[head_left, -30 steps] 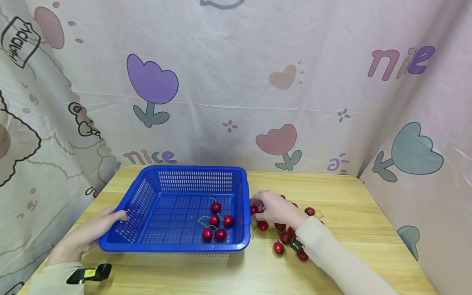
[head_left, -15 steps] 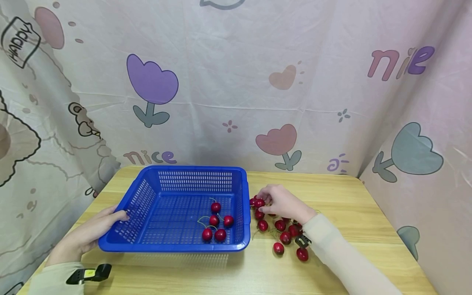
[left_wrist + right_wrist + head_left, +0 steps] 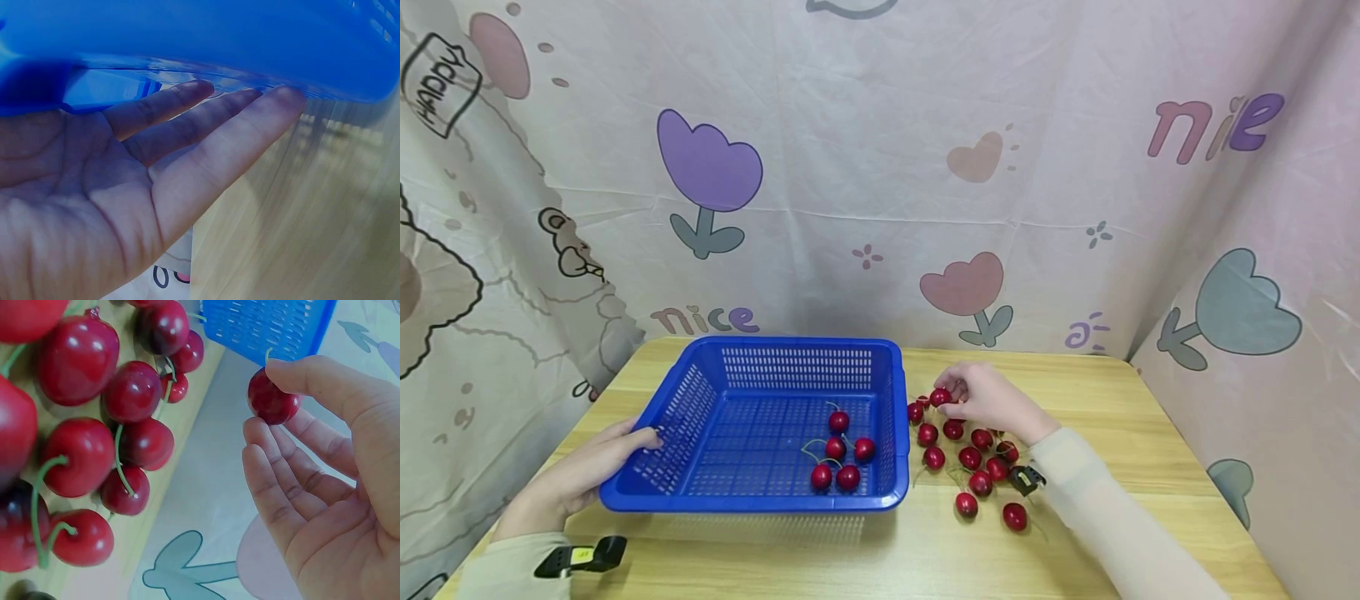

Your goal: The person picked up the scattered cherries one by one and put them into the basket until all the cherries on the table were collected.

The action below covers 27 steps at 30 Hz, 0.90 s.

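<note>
My left hand [image 3: 583, 468] grips the left side of a blue plastic basket [image 3: 752, 502], thumb over the rim. In the left wrist view, straight fingers [image 3: 206, 156] reach along the basket's underside. Several red cherries with green stems, such as one cherry [image 3: 847, 477], lie in the basket's right half. Beyond its right wall, my right hand [image 3: 996, 402] pinches a single cherry [image 3: 273, 397] between thumb and fingertips, over the far part of a loose group. That group holds several cherries, among them a near one [image 3: 1015, 517].
All of this is on a light wooden table [image 3: 790, 567]. A printed curtain [image 3: 850, 167] hangs behind and along both sides. Each wrist wears a small black device, such as the left device [image 3: 580, 557].
My right hand has moved away from the basket's right wall, rightward and back, and now holds a cherry up. More of the loose cherries show. My left hand and the basket have stayed put.
</note>
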Motion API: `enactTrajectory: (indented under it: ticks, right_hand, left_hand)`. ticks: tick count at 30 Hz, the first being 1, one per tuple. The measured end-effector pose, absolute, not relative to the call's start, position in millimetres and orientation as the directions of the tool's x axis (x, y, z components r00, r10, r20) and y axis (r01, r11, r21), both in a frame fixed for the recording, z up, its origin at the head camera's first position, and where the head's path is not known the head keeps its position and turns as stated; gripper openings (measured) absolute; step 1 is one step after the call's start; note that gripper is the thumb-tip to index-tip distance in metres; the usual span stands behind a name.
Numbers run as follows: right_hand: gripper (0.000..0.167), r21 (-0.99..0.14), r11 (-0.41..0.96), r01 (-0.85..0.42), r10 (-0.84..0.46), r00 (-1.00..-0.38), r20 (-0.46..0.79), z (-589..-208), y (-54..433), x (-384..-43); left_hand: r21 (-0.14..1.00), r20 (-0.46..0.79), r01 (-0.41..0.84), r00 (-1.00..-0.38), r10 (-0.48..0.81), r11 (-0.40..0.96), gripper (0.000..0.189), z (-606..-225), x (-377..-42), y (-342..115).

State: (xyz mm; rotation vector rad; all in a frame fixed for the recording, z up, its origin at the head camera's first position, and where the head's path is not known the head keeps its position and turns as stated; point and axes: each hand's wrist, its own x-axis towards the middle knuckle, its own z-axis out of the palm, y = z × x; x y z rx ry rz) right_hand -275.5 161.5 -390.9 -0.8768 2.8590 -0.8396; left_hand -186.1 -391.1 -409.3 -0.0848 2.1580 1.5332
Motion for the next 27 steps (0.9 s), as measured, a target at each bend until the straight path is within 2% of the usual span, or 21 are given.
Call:
enactTrajectory:
  ticks: [7, 19, 27]
  right_hand:
    - [0.027, -0.551, 0.684, -0.478, -0.503, -0.856, 0.118, -381, 167, -278]
    - [0.026, -0.499, 0.698, -0.513, -0.482, -0.853, 0.202, -363, 161, -282]
    - [0.028, -0.517, 0.674, -0.527, -0.495, -0.842, 0.213, -355, 142, -279]
  left_hand:
    - [0.878, -0.413, -0.314, -0.878, 0.242, 0.360, 0.073, -409, -186, -392]
    - [0.880, -0.409, -0.311, -0.880, 0.239, 0.359, 0.072, -410, -186, -391]
    - [0.878, -0.413, -0.313, -0.877, 0.244, 0.361, 0.073, -409, -185, -391]
